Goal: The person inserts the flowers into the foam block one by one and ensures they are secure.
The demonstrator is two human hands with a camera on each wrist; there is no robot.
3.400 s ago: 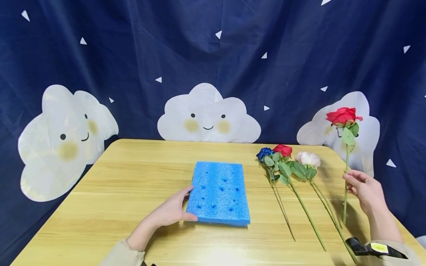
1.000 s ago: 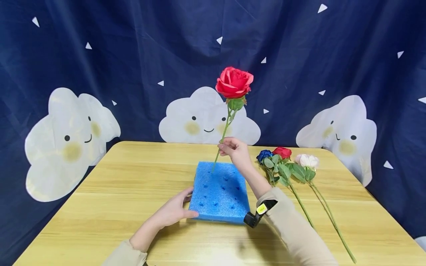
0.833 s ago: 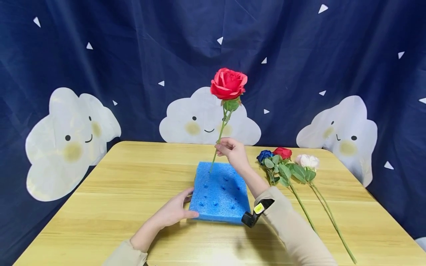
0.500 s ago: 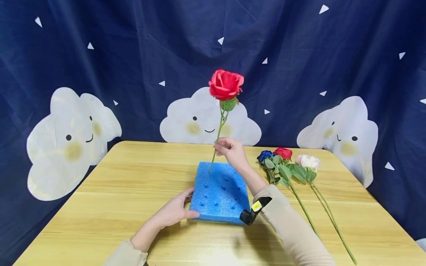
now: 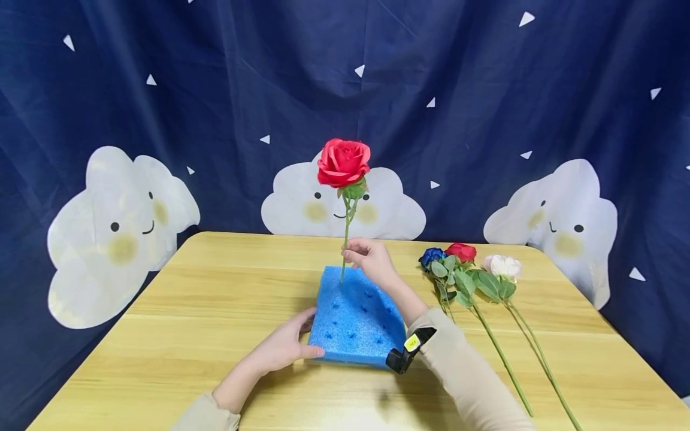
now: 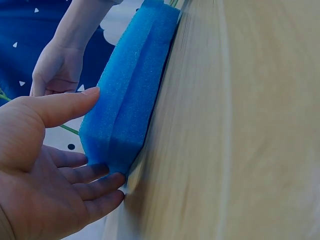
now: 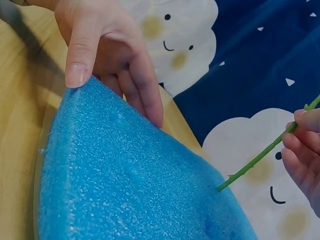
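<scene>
A red rose (image 5: 343, 163) stands nearly upright over the back left part of a blue foam block (image 5: 350, 323) with several small holes. The thumb and fingers of my right hand (image 5: 373, 261) pinch its green stem, a little above the foam. In the right wrist view the stem's lower end (image 7: 250, 165) meets the foam's surface; how deep it sits is hidden. My left hand (image 5: 281, 345) grips the block's near left corner. In the left wrist view its thumb (image 6: 65, 106) rests on one edge and its fingers lie against the side.
To the right on the wooden table (image 5: 215, 299) lie a blue rose (image 5: 432, 257), another red rose (image 5: 460, 252) and a white rose (image 5: 502, 266), their stems toward the near edge. A dark blue curtain (image 5: 302, 78) with smiling clouds hangs behind.
My right hand has carried the red rose from the right side over to the foam block, then lowered it and straightened it upright. My left hand has stayed on the block.
</scene>
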